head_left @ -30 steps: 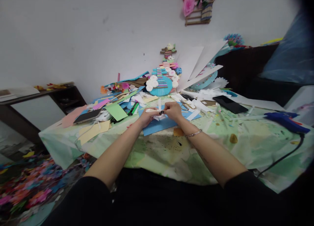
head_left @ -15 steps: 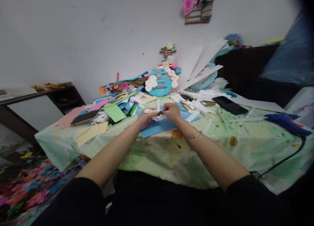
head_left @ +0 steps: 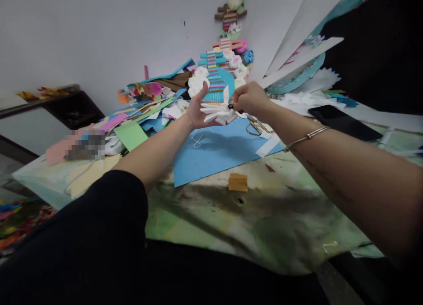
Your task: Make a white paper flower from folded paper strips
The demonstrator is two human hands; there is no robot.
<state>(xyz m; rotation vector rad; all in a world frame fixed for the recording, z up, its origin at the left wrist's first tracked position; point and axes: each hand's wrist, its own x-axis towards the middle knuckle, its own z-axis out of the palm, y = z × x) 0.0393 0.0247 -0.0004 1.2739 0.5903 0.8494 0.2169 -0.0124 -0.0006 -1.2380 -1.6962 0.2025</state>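
Observation:
A white paper flower [head_left: 218,114] with long narrow petals lies across the palm and fingers of my left hand [head_left: 197,112], whose thumb points up. My right hand [head_left: 250,98] is closed, its fingertips pinching the flower near its middle, beside one petal that stands upright. Part of the flower is hidden behind my right fingers. Both hands are raised above a blue sheet of paper [head_left: 211,153], on which a loop of white string [head_left: 197,140] lies. Gold-handled scissors [head_left: 254,128] rest just below my right hand.
Behind my hands stands a turquoise round craft piece [head_left: 228,81] with white paper roses [head_left: 197,82]. A black phone [head_left: 343,121] lies to the right. Coloured paper, including a green sheet [head_left: 131,139], is piled on the left. An orange paper stack [head_left: 238,182] sits near the front.
My hands have lifted the white flower off the blue paper. My left hand has turned palm up, so the petals now show spread out. The view has moved closer to the table.

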